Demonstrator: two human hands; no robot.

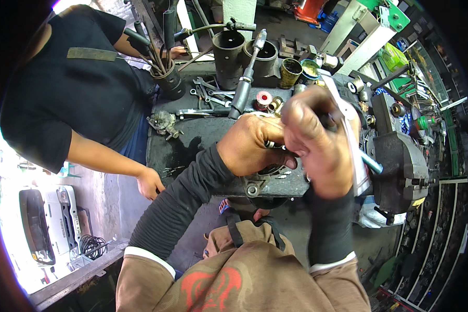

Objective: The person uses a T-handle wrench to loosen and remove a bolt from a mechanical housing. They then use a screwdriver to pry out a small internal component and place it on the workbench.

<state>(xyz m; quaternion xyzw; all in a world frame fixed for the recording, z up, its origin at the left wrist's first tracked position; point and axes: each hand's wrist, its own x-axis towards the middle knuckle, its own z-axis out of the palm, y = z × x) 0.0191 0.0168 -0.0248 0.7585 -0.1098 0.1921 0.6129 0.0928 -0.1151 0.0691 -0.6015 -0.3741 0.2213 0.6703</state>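
Note:
Both my hands meet over the workbench (pixel 197 132), close to the camera. My left hand (pixel 252 143) is closed, thumb and fingers bent toward my right hand; what it pinches is hidden. Beside it, my right hand (pixel 320 151) is curled into a fist and blurred by motion. Its grip hides whatever is inside. Just right of that hand shows a teal stick-like end (pixel 372 162), and a long white strip (pixel 354 151) runs beside the wrist; I cannot tell whether either is held. Below my hands, a metal part with a round bolt hole (pixel 252 190) lies at the bench's near edge, mostly covered.
On the left stands a person in a black shirt (pixel 88 99), one hand (pixel 150 183) by the bench. A carburetor-like part (pixel 164 124), several wrenches (pixel 208 93), a grease gun-like tool (pixel 243 88) and metal cylinders (pixel 229 60) occupy the bench. A large vise (pixel 400 166) sits right.

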